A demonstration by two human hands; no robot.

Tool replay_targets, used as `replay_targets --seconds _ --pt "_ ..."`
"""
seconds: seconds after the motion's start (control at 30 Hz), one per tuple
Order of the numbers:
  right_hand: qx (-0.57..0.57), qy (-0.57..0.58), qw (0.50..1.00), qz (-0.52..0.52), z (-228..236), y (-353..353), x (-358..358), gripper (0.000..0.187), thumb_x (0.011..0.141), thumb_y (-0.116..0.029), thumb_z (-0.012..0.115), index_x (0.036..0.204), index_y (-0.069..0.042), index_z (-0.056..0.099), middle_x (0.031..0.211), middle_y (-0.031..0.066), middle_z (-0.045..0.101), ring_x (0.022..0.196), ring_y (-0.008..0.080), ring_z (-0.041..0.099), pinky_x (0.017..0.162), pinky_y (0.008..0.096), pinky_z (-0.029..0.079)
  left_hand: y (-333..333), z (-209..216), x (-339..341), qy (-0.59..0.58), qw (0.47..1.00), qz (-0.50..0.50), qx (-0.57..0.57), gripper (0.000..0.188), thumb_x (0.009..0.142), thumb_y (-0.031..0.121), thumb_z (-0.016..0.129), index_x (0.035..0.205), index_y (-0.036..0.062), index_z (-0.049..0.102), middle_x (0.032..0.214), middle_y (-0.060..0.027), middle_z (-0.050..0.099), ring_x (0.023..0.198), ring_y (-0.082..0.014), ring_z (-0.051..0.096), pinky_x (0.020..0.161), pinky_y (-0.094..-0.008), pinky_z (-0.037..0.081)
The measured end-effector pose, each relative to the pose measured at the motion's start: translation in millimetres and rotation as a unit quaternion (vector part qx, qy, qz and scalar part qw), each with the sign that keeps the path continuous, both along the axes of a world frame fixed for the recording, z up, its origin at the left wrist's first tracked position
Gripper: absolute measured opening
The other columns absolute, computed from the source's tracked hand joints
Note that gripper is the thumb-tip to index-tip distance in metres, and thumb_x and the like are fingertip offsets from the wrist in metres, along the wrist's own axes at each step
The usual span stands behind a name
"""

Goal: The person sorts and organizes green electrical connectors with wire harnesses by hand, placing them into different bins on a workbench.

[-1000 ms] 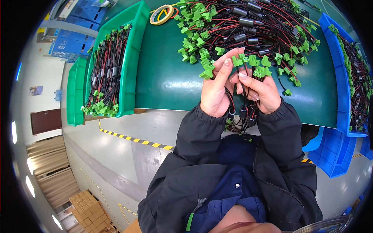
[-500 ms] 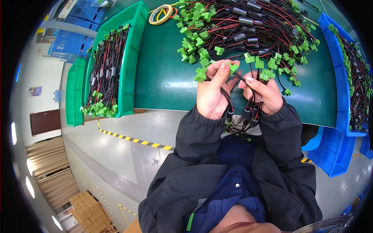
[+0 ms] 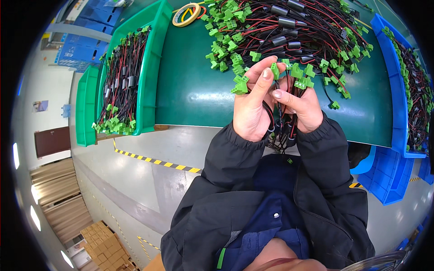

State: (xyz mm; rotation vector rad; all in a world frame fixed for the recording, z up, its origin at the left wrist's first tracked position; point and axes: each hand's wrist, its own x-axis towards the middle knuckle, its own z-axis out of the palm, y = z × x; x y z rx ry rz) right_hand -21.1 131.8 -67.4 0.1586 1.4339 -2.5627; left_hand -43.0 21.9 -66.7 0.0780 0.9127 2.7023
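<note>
The left hand and right hand have been brought closer together. Green plugs on black wires are pinched by both hands' fingers, over the surface, near the big pile.

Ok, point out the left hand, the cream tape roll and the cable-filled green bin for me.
Left hand (image 3: 250, 109): head view, on the palm.
Cream tape roll (image 3: 197, 13): head view, on the right side of its ring.
Cable-filled green bin (image 3: 152, 74): head view, on its right wall.
</note>
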Motion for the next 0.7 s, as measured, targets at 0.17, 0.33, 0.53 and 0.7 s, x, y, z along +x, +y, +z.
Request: replay_targets --seconds 0.17,0.33,0.53,0.7 --pt "0.047 0.054 0.997 -0.037 -6 -4 -1 0.016 0.071 -0.008 0.064 0.082 -0.003 0.054 0.065 -0.0035 0.046 0.057 0.0040 0.042 0.051 0.0189 0.033 1 11 -3 0.035 0.995 0.004 -0.090 0.045 0.089 0.040 0.035 0.110 0.0016 0.047 0.105 -0.0078 0.050 0.093 -0.0150 0.047 0.081 -0.0294 0.039" --pt "0.092 0.099 0.991 0.002 -5 -7 -3 0.023 0.071 -0.002 0.064 0.091 0.000 0.055 0.080 0.0005 0.057 0.073 0.0079 0.053 0.067 0.0216 0.042 5 12 -1 0.039 0.986 -0.014 -0.160 0.069 0.085 0.057 0.018 0.121 0.0019 0.038 0.113 -0.0107 0.047 0.099 -0.0193 0.049 0.086 -0.0274 0.038" --pt "0.094 0.056 0.994 -0.024 0 -7 -2 0.022 0.072 -0.008 0.063 0.092 -0.004 0.054 0.075 -0.0002 0.056 0.060 0.0064 0.051 0.046 0.0160 0.035 -13 -3 -8 0.051 0.984 -0.039 -0.165 0.041 0.087 0.034 0.043 0.106 -0.0010 0.051 0.112 -0.0087 0.049 0.090 -0.0101 0.048 0.078 -0.0237 0.038" --pt "0.059 0.081 0.992 -0.082 -5 -11 -4 0.025 0.072 -0.007 0.064 0.095 -0.003 0.054 0.078 0.0003 0.056 0.066 0.0068 0.053 0.054 0.0179 0.039 -12 -5 -9 0.071 0.984 0.016 -0.162 0.026 0.083 0.020 0.053 0.098 -0.0020 0.055 0.116 -0.0108 0.046 0.092 -0.0123 0.049 0.079 -0.0253 0.038"
